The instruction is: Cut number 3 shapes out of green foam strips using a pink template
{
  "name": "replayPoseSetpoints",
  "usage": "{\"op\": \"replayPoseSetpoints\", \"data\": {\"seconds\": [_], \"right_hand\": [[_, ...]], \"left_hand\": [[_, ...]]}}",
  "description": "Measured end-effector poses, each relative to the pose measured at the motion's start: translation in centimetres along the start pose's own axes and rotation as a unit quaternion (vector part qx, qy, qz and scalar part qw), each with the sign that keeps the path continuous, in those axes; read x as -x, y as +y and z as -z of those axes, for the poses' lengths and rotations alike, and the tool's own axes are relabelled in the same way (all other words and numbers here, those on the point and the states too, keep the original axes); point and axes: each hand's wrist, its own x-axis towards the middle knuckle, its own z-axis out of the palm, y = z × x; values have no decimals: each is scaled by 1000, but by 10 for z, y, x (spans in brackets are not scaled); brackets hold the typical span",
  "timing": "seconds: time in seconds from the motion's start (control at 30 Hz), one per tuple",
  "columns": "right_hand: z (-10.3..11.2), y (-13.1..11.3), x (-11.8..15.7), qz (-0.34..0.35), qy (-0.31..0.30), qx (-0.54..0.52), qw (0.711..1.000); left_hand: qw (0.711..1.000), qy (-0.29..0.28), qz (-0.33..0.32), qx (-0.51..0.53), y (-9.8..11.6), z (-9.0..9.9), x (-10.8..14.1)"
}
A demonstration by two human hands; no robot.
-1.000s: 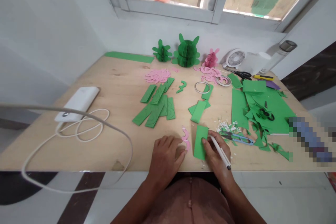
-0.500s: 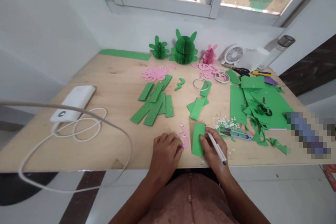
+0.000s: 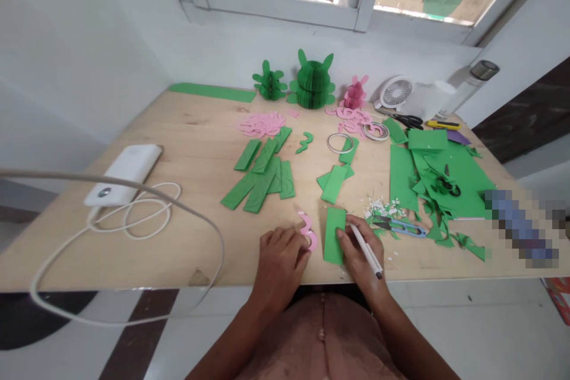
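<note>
My left hand [image 3: 281, 258] is closed at the table's front, thumb and fingertips on the lower part of a wavy pink paper cutout [image 3: 305, 222]. Part of the cutout is hidden by the fingers. My right hand [image 3: 363, 249] holds a white pen [image 3: 366, 249] with a dark end toward me. The thumb of that same hand lies on the edge of a green paper rectangle [image 3: 333, 236], which stands to the right of the cutout. Beyond the hands are green paper strips [image 3: 262, 184], some with drawn curves, and a wavy green cutout [image 3: 305, 142].
Blue thread snips [image 3: 401, 226] lie beside white and green scraps [image 3: 383, 209], right of my right hand. Farther back are a pink cutout pile [image 3: 262, 124], tape rolls [image 3: 375, 131], honeycomb paper figures [image 3: 313, 86] and a small fan [image 3: 396, 92]. A white power bank [image 3: 124, 175] with a looped cable sits left.
The pink cutout has shifted and tilted slightly left under my left fingers. My right hand and the green rectangle have moved very slightly left.
</note>
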Motion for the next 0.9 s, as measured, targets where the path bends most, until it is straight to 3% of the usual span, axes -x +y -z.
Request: {"op": "replayPoseSetpoints", "data": {"seconds": [0.3, 0.57, 0.7, 0.9], "right_hand": [[-1, 0, -2, -6, -11, -11, 1000], [-3, -5, -3, 3, -11, -17, 1000], [-4, -4, -2, 2, -5, -10, 1000], [-2, -5, -1, -5, -3, -2, 1000]], "left_hand": [[999, 7, -3, 45, -4, -4, 0], [994, 8, 29, 108, -10, 8, 0], [999, 33, 30, 29, -21, 13, -1], [995, 16, 10, -96, -23, 13, -4]]}}
